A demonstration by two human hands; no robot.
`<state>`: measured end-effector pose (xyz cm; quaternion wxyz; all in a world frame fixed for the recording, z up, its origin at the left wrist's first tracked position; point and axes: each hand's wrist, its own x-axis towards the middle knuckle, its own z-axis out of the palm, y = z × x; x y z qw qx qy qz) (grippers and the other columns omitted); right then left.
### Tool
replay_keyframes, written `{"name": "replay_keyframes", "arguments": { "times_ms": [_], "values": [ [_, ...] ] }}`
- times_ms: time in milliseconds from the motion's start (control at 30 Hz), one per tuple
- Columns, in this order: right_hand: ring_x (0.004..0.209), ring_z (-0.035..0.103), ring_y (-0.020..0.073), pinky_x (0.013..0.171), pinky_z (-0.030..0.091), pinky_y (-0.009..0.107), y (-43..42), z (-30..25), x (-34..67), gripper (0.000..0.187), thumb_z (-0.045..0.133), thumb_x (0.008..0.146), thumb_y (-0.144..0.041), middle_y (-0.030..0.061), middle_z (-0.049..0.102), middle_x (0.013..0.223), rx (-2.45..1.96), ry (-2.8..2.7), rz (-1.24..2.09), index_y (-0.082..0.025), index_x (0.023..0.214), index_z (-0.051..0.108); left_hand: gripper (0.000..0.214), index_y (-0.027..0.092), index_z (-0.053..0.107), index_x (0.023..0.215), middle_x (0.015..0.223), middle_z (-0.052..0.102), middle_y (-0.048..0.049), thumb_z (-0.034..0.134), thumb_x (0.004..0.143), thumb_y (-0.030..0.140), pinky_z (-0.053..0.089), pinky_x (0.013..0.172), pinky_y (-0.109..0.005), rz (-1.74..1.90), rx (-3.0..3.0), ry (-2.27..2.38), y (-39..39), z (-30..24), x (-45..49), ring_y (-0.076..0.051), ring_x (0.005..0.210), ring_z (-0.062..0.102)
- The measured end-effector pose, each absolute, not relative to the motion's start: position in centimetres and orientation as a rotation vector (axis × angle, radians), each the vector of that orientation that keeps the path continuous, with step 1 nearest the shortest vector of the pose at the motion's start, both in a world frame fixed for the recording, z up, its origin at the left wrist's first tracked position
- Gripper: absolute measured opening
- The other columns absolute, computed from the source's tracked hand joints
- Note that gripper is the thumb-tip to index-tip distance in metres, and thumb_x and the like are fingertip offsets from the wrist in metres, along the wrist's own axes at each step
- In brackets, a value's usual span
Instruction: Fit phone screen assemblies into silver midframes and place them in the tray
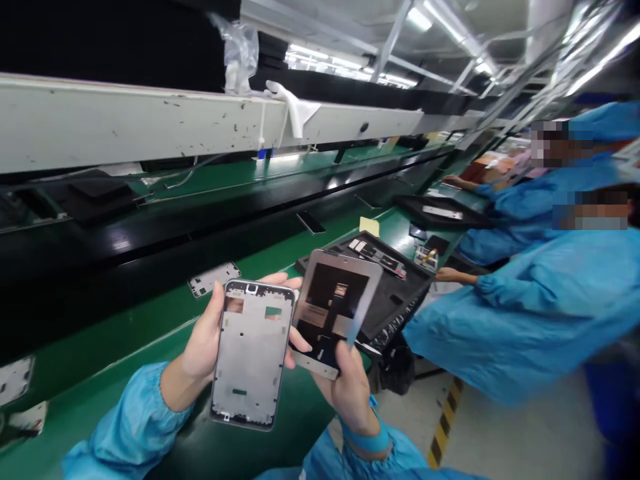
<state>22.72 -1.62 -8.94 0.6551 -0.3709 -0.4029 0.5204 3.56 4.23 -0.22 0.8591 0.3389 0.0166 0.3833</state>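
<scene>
Head view, and there's the black tray (385,300) on the green bench (170,360); take everything from that. Left of the tray and nearer the wearer, the left hand (205,340) has a silver phone frame (250,360), thumb along its side, fingers behind, a firm wrap with the bare metal face up. And here's the right hand (350,383), closer to the tray, pinching a phone panel (335,313) with its dark middle showing, thumb pressed on the lower corner; the panel covers the tray's near left part. Are frame and panel touching? I can't tell from here. Loose parts (377,257) lie inside the tray, a yellow pad (369,227) sits just beyond it, a metal plate (215,279) lies well to its left, and right of it a blue-sleeved co-worker (525,287) reaches in close.
</scene>
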Motion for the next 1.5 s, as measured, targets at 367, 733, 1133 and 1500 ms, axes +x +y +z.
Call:
{"name": "replay_keyframes", "arguments": {
  "times_ms": [367,733,1133,1500],
  "values": [
    [0.112,0.078,0.0321,0.102,0.066,0.052,-1.8,-8.8,25.9,0.055,0.050,0.104,-0.071,0.0092,0.075,0.134,-0.825,-1.334,0.950,-0.035,0.138,0.074,0.063,0.025,0.072,0.139,0.132,0.078,-0.0152,0.052,0.104,0.072,0.065,0.077,-0.040,0.839,0.674,0.014,3.6,0.8,3.4,-0.029,0.093,0.080],
    [0.127,0.070,0.0358,0.104,0.064,0.054,-0.7,-4.8,27.7,0.065,0.067,0.104,-0.054,0.0192,0.064,0.144,-0.857,-1.991,0.385,-0.027,0.162,0.056,0.068,0.028,0.059,0.149,0.130,0.077,-0.0098,0.073,0.095,0.069,0.065,0.097,-0.044,1.315,0.896,0.320,6.1,-0.8,4.0,-0.028,0.109,0.078],
    [0.127,0.069,0.0328,0.102,0.065,0.048,-0.5,-4.6,28.3,0.066,0.067,0.106,-0.051,0.0168,0.064,0.140,-0.906,-2.164,0.381,-0.031,0.166,0.050,0.057,0.031,0.061,0.138,0.132,0.075,-0.0079,0.073,0.096,0.067,0.066,0.100,-0.052,1.520,0.965,0.343,7.0,-0.2,3.0,-0.031,0.117,0.077],
    [0.127,0.069,0.0332,0.103,0.063,0.051,0.4,-4.8,27.3,0.067,0.067,0.104,-0.057,0.0164,0.065,0.142,-0.823,-2.120,0.497,-0.031,0.164,0.053,0.054,0.027,0.064,0.127,0.133,0.073,-0.0116,0.082,0.090,0.062,0.067,0.098,-0.056,1.498,1.164,0.308,7.7,-0.6,2.2,-0.034,0.115,0.078]
  ]
}}
